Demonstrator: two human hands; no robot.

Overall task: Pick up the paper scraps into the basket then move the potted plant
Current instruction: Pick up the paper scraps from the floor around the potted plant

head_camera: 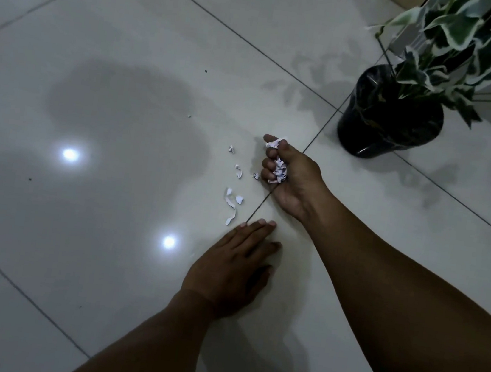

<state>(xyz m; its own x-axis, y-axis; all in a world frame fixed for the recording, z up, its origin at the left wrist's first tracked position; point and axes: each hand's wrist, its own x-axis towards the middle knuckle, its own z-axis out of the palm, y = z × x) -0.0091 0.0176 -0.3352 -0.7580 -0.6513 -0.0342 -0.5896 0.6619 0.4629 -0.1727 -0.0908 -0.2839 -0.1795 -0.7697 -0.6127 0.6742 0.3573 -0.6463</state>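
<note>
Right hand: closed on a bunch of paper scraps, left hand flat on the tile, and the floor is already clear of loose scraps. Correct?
Not quite. The head view shows the floor is not clear: several loose scraps lie on the tile just left of the right hand. The rest holds: the right hand is closed on a bunch of paper scraps, and the left hand is flat on the tile.

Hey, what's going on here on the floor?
A person is gathering torn paper off a tiled floor. The right hand is closed around a wad of paper scraps, while the left hand rests flat on the tile, holding nothing. A few loose scraps still lie on the floor just left of the right hand. The potted plant in its dark pot stands untouched beyond the right hand. No basket is in view.
</note>
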